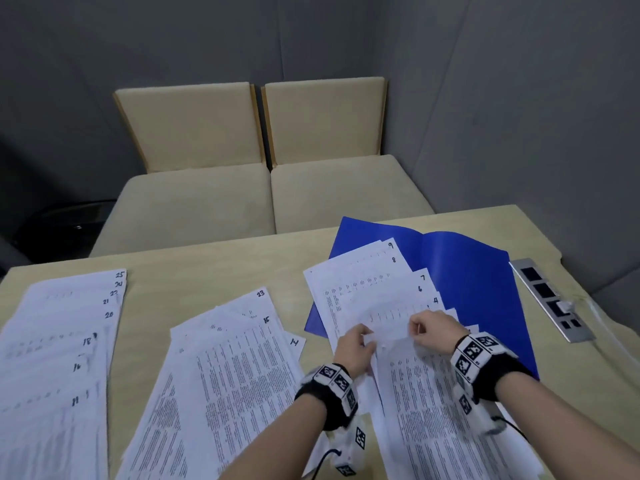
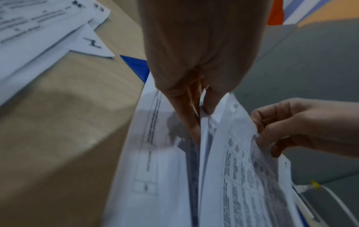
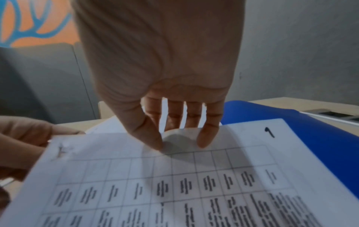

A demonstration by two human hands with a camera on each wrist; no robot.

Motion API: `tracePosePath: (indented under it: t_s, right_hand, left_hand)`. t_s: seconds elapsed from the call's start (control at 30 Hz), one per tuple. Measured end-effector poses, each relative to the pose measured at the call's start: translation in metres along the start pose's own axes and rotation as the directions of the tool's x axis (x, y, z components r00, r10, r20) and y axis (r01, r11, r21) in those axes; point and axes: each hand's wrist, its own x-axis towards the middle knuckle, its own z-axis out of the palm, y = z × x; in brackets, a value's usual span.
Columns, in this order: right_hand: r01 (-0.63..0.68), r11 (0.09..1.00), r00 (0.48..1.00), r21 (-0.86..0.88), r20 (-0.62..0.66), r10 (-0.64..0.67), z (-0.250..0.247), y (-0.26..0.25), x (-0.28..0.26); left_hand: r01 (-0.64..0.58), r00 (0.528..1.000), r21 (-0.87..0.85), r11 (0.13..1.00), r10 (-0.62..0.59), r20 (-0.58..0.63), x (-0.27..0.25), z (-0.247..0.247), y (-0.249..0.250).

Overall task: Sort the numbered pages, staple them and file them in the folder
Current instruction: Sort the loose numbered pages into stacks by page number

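Note:
Both hands hold a printed sheet marked 1 (image 3: 269,132) by its top edge, above the fanned pages 9 to 4 (image 1: 381,282) that lie on the open blue folder (image 1: 467,271). My left hand (image 1: 369,341) pinches the sheet's top-left corner, where the paper looks creased (image 3: 62,150). My right hand (image 3: 180,144) pinches the middle of the top edge between thumb and fingers, so the edge bulges up. In the left wrist view my left hand (image 2: 202,116) has its fingers between sheet edges; how many sheets it holds is unclear.
A middle heap of pages (image 1: 235,358) shows 23, 15 and 14. A left row of pages (image 1: 59,341) shows 25 down to 11. A metal socket panel (image 1: 550,299) is set in the table (image 1: 207,271) at the right. Beige seats (image 1: 263,195) stand beyond the far edge.

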Motion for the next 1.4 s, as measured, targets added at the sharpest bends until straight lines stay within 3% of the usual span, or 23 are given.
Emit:
tracePosePath:
  t_s: [0.1, 0.2, 0.27, 0.37, 0.43, 0.5, 0.63, 0.73, 0.9, 1.13, 1.23, 1.3, 1.4]
  right_hand:
    - [-0.063, 0.998, 0.998, -0.006, 0.013, 0.063, 0.008, -0.004, 0.005]
    - [-0.076, 0.995, 0.993, -0.070, -0.093, 0.070, 0.016, -0.017, 0.008]
    - [-0.027, 1.000, 0.983, -0.015, -0.180, 0.024, 0.020, -0.037, 0.008]
    - [0.119, 0.982, 0.979, 0.150, -0.180, -0.092, 0.034, -0.085, 0.013]
    - [0.186, 0.958, 0.977, 0.217, -0.148, -0.156, 0.053, -0.117, 0.019]
    - [0.191, 0.940, 0.979, 0.282, -0.123, -0.162, 0.074, -0.145, 0.024]
    - [0.085, 0.963, 0.995, 0.255, -0.071, -0.069, 0.107, -0.181, 0.033]
    - [-0.017, 0.975, 0.997, 0.221, -0.073, 0.034, 0.114, -0.195, 0.037]
    - [-0.030, 0.947, 1.000, 0.320, 0.007, 0.029, 0.109, -0.203, 0.045]
    - [-0.033, 0.773, 0.986, 0.633, -0.105, 0.128, 0.109, -0.214, 0.044]
    - [0.018, 0.710, 0.995, 0.704, -0.084, 0.059, 0.107, -0.215, 0.040]
    - [0.066, 0.673, 0.987, 0.737, -0.148, 0.066, 0.100, -0.218, 0.037]
    - [0.197, 0.483, 0.936, 0.853, -0.311, 0.167, 0.072, -0.230, 0.031]
  left_hand:
    - [-0.021, 0.999, 0.145, 0.989, 0.026, -0.033, -0.002, -0.009, 0.001]
    - [-0.041, 0.972, 0.236, 0.971, 0.093, -0.216, -0.005, -0.032, -0.002]
    - [-0.016, 0.943, 0.279, 0.960, 0.107, -0.315, -0.011, -0.063, -0.013]
    - [0.127, 0.901, 0.391, 0.912, 0.059, -0.430, -0.023, -0.125, -0.043]
    - [0.249, 0.889, 0.505, 0.827, 0.012, -0.459, -0.034, -0.163, -0.065]
    - [0.322, 0.903, 0.580, 0.748, -0.058, -0.426, -0.047, -0.193, -0.085]
    - [0.302, 0.939, 0.683, 0.665, -0.085, -0.332, -0.061, -0.215, -0.110]
    - [0.304, 0.933, 0.678, 0.669, -0.067, -0.353, -0.063, -0.216, -0.116]
    - [0.271, 0.937, 0.694, 0.667, -0.017, -0.349, -0.069, -0.215, -0.121]
    - [0.266, 0.938, 0.686, 0.677, -0.019, -0.346, -0.079, -0.243, -0.132]
    - [0.276, 0.946, 0.709, 0.649, -0.055, -0.318, -0.086, -0.256, -0.143]
    - [0.255, 0.958, 0.702, 0.665, -0.076, -0.276, -0.090, -0.259, -0.146]
    - [0.250, 0.959, 0.656, 0.712, -0.089, -0.269, -0.092, -0.258, -0.149]
